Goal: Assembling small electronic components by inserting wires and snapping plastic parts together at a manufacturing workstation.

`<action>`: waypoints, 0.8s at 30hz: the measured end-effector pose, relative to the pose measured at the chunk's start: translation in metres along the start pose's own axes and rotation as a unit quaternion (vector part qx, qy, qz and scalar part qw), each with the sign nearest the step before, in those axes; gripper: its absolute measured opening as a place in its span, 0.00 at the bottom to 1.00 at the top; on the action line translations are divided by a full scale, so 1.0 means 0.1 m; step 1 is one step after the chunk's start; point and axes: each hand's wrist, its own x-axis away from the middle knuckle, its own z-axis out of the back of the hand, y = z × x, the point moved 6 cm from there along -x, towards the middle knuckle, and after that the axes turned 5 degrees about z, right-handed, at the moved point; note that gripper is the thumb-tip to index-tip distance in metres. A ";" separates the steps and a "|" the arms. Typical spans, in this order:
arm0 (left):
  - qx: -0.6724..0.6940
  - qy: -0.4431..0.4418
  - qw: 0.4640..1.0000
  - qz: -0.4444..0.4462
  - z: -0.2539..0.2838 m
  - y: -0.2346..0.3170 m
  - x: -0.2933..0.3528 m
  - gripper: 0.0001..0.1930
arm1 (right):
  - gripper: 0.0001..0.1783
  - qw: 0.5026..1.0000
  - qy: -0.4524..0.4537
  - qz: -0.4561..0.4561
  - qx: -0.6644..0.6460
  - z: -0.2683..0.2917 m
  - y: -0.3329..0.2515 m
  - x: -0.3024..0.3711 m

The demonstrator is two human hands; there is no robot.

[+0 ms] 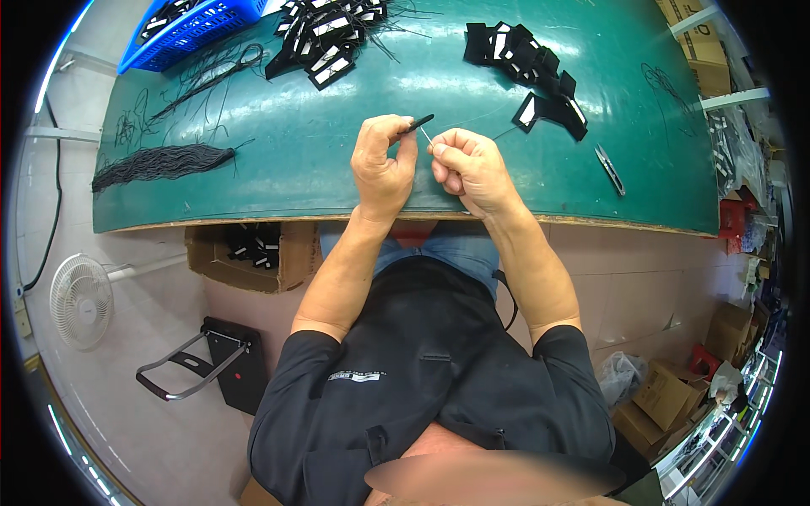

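Above the table's near edge, my left hand [381, 162] pinches a small flat black piece [420, 123], seen nearly edge-on. Close to its right, my right hand [474, 167] grips a thin silvery needle [425, 135] that points up at the black piece. Whether the needle's tip has entered it I cannot make out. A dark thread [506, 132] trails from my right hand toward a cluster of black pieces with white patches [553, 111]. Thread snips [609, 171] lie on the green table [304, 181], right of my right hand.
At the left lies a hank of dark thread [164, 165], with loose strands [211, 76] behind it. A pile of black pieces with cords [325, 38] and a blue basket [194, 32] stand at the back. Below the table edge is a cardboard box [291, 257].
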 end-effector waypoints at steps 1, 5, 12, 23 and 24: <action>-0.007 0.000 1.000 -0.011 0.00 0.01 0.00 0.14 | 0.06 1.000 -0.003 -0.008 -0.016 0.00 0.01 0.01; 0.018 0.005 1.000 0.015 -0.02 -0.02 0.03 0.13 | 0.07 1.000 0.007 0.009 0.012 -0.01 -0.01 0.04; 0.061 -0.005 0.997 0.043 -0.04 -0.03 0.05 0.12 | 0.07 0.998 0.015 0.041 0.055 0.02 -0.01 0.04; 0.018 -0.031 0.999 -0.008 0.03 0.07 0.08 0.13 | 0.08 0.986 0.053 0.150 0.048 -0.05 0.02 0.01; 0.001 -0.028 0.999 -0.027 0.06 0.09 0.05 0.14 | 0.08 0.987 0.048 0.148 0.047 -0.06 -0.01 -0.01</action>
